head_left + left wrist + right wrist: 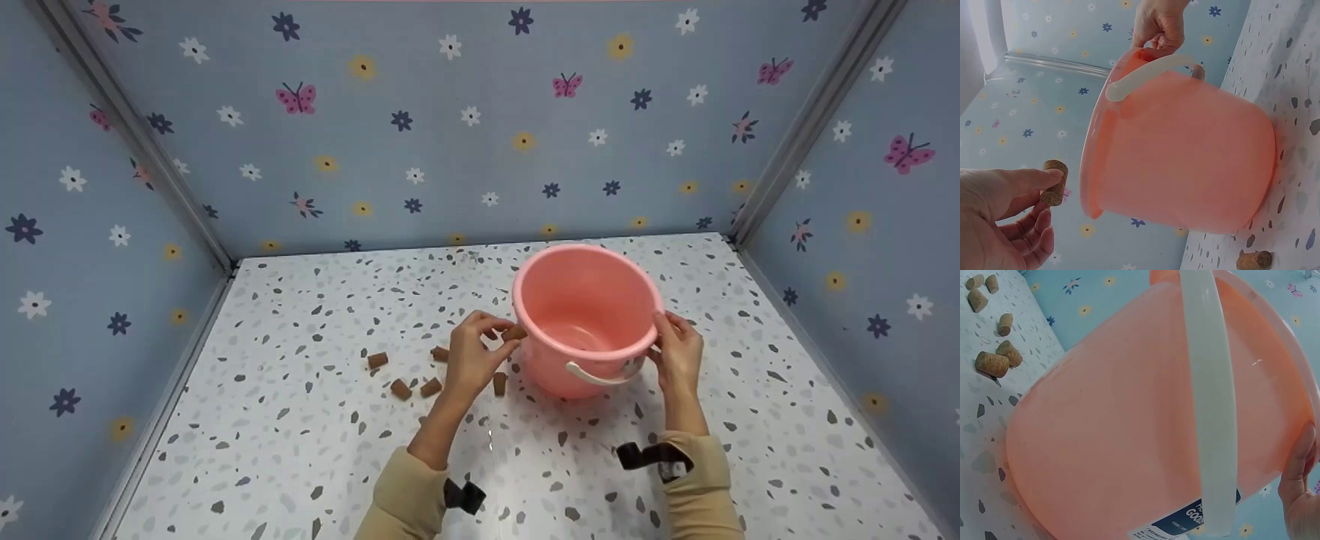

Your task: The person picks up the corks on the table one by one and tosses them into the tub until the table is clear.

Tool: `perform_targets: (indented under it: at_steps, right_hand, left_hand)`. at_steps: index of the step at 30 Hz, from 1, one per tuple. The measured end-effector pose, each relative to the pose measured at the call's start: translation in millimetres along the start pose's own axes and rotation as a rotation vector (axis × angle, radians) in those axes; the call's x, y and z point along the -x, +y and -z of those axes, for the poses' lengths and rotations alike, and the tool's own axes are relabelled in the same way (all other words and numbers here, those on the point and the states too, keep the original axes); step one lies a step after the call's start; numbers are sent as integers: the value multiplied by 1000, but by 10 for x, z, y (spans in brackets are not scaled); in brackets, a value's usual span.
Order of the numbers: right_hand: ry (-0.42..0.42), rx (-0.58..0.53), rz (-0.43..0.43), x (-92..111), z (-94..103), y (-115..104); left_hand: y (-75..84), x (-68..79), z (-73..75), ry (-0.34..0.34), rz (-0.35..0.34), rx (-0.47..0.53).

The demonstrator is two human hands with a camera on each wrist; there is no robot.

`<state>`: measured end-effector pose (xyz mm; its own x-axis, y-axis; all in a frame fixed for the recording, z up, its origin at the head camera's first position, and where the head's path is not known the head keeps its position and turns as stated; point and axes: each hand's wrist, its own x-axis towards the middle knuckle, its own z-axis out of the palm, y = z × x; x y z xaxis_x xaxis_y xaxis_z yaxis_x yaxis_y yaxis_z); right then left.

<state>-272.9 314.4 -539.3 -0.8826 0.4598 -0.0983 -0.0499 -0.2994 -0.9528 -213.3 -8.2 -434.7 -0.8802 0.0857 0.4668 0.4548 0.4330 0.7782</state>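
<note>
A pink bucket (546, 369) stands upright on the speckled tabletop, its white handle (1214, 410) hanging down on the near side. My right hand (679, 351) grips the bucket's rim on the right, thumb and fingers either side of the lip. Between thumb and fingertips, my left hand (469, 356) pinches a brown cork (1054, 183). That cork is just outside the left rim in the head view, above the tabletop. Inside, the visible part of the bucket's bottom is bare pink. A label (1185, 517) is partly covered by the handle.
Several loose corks (400, 389) lie on the tabletop left of the bucket. One cork (499, 384) lies close to the bucket's base. Flower-patterned panels (450, 150) wall in the back and both sides of the table. Black camera mounts (465, 496) sit on both wrists.
</note>
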Motion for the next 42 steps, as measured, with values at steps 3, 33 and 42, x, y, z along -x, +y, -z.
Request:
perform_targets:
  at_steps: [3,33,42]
  right_hand:
    - [26,48,-13,157,-109,-142]
    - [-20,-70,3,78,-50,-95]
    - [0,-46,-37,55,-30,-48]
  left_hand:
    - [43,-62,-31,-3,-5,-5]
    - [329,-515,-464,-54,35,-53]
    - [397,-555,-551,-83,50,-67]
